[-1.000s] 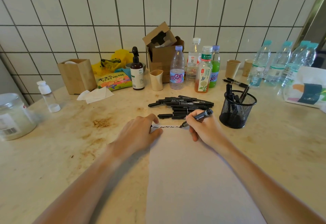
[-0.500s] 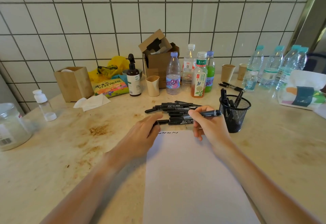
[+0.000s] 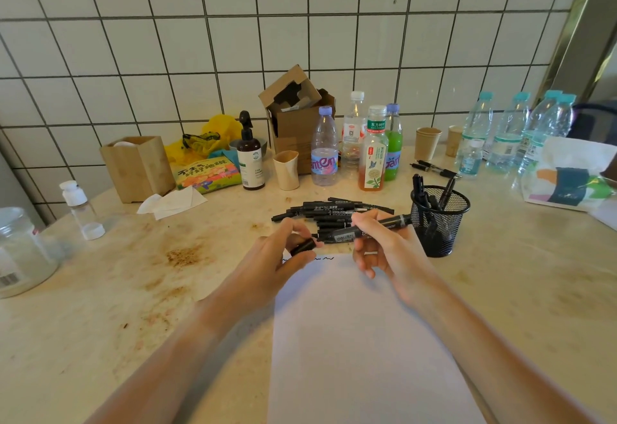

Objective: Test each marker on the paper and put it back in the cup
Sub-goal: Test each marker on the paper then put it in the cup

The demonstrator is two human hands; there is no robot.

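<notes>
A white sheet of paper [image 3: 360, 340] lies in front of me with a black wavy line [image 3: 320, 258] along its top edge. My right hand [image 3: 387, 250] grips a black marker [image 3: 367, 229] held level above the paper's top edge, tip pointing left. My left hand [image 3: 277, 260] pinches the marker's black cap [image 3: 303, 246] just left of that tip. A pile of several black markers [image 3: 330, 213] lies behind my hands. The black mesh cup [image 3: 439, 220] stands to the right with a few markers in it.
Bottles [image 3: 374, 150], a cardboard box [image 3: 297, 116], paper cups [image 3: 426, 141] and a pump bottle [image 3: 249, 156] line the tiled wall. Water bottles [image 3: 507, 130] and a tissue pack [image 3: 567, 176] stand at right, a plastic jar [image 3: 20, 253] and small bottle [image 3: 80, 206] at left. Two pens [image 3: 432, 167] lie behind the cup.
My right hand lifted the marker off the paper after drawing the wavy line and turned it level. My left hand left the paper and now holds the cap by the tip.
</notes>
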